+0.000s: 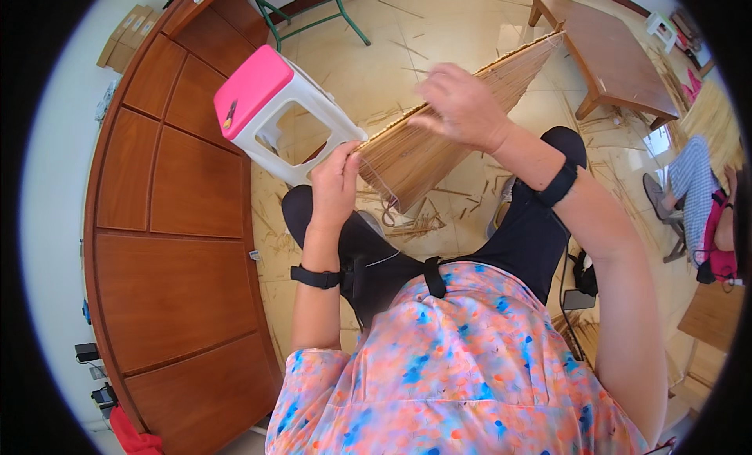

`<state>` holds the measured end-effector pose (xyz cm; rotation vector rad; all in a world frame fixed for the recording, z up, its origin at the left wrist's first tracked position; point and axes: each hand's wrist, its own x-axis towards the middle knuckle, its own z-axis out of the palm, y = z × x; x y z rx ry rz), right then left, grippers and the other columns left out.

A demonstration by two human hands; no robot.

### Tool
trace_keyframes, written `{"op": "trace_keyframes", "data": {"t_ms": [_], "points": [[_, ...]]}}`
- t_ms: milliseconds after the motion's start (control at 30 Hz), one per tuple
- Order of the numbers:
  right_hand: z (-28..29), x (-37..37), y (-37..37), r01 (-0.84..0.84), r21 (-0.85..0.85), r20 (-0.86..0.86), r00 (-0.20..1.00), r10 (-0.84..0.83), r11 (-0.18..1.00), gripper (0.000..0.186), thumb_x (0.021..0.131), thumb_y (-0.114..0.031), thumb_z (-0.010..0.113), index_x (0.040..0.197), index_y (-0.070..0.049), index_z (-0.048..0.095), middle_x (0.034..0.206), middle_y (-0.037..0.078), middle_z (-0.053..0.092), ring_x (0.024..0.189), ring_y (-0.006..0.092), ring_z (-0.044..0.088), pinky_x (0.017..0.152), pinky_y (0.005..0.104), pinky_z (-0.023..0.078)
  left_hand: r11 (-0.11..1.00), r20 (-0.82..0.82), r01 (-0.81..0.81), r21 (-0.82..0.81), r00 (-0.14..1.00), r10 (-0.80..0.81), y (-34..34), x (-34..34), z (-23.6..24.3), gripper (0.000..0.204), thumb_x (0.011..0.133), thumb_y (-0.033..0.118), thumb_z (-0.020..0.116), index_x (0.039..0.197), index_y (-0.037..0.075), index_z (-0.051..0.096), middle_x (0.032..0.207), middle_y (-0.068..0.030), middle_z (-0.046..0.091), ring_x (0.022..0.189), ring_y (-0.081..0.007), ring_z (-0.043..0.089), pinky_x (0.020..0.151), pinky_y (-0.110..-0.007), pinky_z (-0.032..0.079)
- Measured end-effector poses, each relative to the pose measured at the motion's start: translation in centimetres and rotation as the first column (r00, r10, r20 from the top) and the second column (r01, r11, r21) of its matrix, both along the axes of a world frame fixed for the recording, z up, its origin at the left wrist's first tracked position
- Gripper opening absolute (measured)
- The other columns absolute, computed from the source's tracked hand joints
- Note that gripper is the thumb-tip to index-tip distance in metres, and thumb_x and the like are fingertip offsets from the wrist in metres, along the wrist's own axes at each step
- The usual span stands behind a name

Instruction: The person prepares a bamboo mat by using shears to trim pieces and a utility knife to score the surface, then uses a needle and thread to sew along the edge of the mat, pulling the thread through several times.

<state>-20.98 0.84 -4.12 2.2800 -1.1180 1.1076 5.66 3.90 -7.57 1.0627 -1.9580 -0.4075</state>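
A long mat of thin tan stalks (439, 153), tied together with string, slants up to the right in front of my knees. My left hand (335, 182) is closed on the near left corner of its upper edge, thumb on top. Over the middle of that edge is my right hand (464, 110), a little blurred. Its thumb and fingers are apart, and nothing shows between them. Whether its fingertips touch the mat I cannot tell. A loose string end (388, 217) hangs from the mat's lower left corner.
Left of the mat stands a white plastic stool (301, 130) with a pink top, a small cutter (230, 114) lying on it. A wooden cabinet (196, 181) lines the left wall. A low wooden table (607, 51) is at far right. A seated person (693, 188) is at right. Cut stalks (419, 224) litter the floor.
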Motion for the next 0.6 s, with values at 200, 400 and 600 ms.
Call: {"op": "trace_keyframes", "data": {"t_ms": [200, 400, 600], "points": [[-2.2, 0.1, -4.0, -0.210, 0.293, -0.155, 0.952, 0.263, 0.933, 0.033, 0.083, -0.042, 0.068, 0.094, -0.011, 0.061, 0.082, 0.008, 0.060, 0.085, 0.0276, 0.060, 0.078, 0.0413, 0.048, 0.998, -0.008, -0.027, 0.060, 1.000, 0.028, -1.4, 0.6, -0.2, 0.019, 0.096, 0.013, 0.057, 0.106, -0.001, 0.065, 0.082, -0.0166, 0.067, 0.074, -0.0251, 0.067, 0.069, -0.033, 0.051], [0.0, 1.6, -6.0, -0.010, 0.527, -0.247, 0.955, 0.164, 0.850, 0.031, 0.084, -0.038, 0.069, 0.098, -0.011, 0.064, 0.089, 0.010, 0.064, 0.093, 0.0301, 0.061, 0.079, 0.0420, 0.048, 0.979, -0.038, -0.067, 0.193, 0.996, 0.076, -4.5, 1.8, -0.8, 0.024, 0.099, 0.017, 0.055, 0.112, 0.000, 0.065, 0.084, -0.0118, 0.068, 0.075, -0.0144, 0.063, 0.070, -0.029, 0.052], [-1.4, 1.1, -7.2, 0.012, 0.211, -0.221, 0.975, 0.036, 0.977, 0.041, 0.081, -0.033, 0.073, 0.114, -0.012, 0.062, 0.105, 0.012, 0.066, 0.103, 0.0301, 0.061, 0.085, 0.0434, 0.050, 0.944, -0.204, -0.028, 0.330, 0.974, 0.100, -5.1, 2.6, -0.7, 0.023, 0.100, 0.016, 0.054, 0.115, 0.001, 0.065, 0.097, -0.0034, 0.066, 0.082, -0.0091, 0.059, 0.070, -0.025, 0.052]]}}
